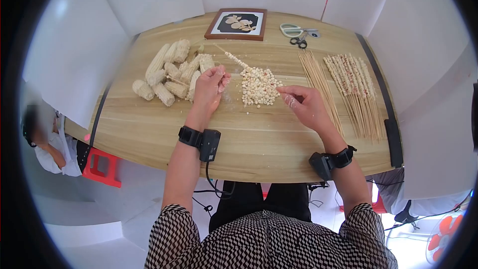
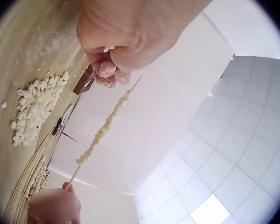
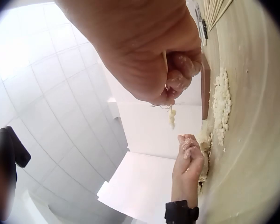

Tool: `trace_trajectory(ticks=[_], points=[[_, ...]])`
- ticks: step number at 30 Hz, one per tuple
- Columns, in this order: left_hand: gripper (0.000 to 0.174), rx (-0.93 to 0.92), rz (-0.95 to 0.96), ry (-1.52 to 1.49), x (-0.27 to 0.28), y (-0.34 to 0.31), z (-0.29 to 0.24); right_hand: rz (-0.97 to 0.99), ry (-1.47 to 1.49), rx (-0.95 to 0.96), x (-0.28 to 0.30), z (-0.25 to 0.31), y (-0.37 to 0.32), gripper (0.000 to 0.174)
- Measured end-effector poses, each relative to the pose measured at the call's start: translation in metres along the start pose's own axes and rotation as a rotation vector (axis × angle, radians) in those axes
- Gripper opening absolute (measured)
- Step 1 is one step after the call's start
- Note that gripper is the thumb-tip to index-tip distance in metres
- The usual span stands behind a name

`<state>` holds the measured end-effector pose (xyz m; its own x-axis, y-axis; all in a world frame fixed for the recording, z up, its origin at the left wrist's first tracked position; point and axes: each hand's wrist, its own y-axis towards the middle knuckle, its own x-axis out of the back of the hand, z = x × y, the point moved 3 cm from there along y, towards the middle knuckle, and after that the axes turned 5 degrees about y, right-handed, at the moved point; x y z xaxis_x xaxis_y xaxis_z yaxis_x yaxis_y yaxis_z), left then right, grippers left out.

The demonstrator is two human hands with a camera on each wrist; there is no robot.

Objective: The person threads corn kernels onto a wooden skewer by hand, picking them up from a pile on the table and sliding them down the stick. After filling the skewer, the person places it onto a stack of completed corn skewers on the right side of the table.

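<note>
My right hand [image 1: 308, 108] pinches the bare lower end of a thin skewer with pale kernels threaded along it. In the left wrist view, the skewer [image 2: 102, 132] slants up from the right hand [image 2: 53, 205], its bare tip near my left hand's curled fingers [image 2: 107, 70]. The left hand [image 1: 210, 87] stands left of the kernel pile [image 1: 260, 86], clear of the skewer; a few white kernels [image 2: 108, 48] show between its palm and fingers. In the right wrist view, the right hand [image 3: 149, 51] hides most of the skewer; the left hand [image 3: 188, 163] is dusted with white bits.
Stripped cobs [image 1: 164, 93] lie heaped at left. A framed picture [image 1: 211, 32] and scissors [image 1: 294, 30] are at the back. Bare skewers [image 1: 318, 84] and filled skewers [image 1: 351, 77] lie at right. A person [image 1: 55, 152] sits beyond the table's left edge.
</note>
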<state>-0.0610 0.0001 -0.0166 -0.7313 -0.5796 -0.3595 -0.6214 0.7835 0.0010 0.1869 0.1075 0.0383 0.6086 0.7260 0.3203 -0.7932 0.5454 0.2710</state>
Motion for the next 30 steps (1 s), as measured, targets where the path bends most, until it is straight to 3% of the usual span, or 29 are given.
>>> trace_trajectory(ticks=[5, 7, 11, 19, 26, 30], points=[[0.018, 0.000, -0.027, -0.073, -0.002, -0.002, -0.001, 0.055, -0.011, -0.096, 0.003, -0.017, -0.013, 0.023], [0.018, 0.019, -0.061, -0.089, -0.008, -0.005, -0.002, -0.002, 0.146, -0.201, 0.009, -0.030, -0.020, 0.023], [0.018, 0.063, -0.094, -0.073, -0.004, -0.002, 0.004, 0.032, 0.192, -0.281, 0.016, -0.029, -0.020, 0.022], [0.019, -0.007, -0.035, -0.199, 0.002, 0.006, 0.004, 0.098, -0.024, -0.041, 0.018, -0.021, -0.022, 0.024], [0.019, -0.070, -0.057, -0.240, 0.001, 0.006, 0.004, 0.132, -0.085, -0.069, 0.020, -0.012, -0.024, 0.021], [0.019, -0.099, -0.035, -0.244, 0.004, 0.008, 0.006, 0.101, -0.118, 0.013, 0.020, -0.012, -0.023, 0.023]])
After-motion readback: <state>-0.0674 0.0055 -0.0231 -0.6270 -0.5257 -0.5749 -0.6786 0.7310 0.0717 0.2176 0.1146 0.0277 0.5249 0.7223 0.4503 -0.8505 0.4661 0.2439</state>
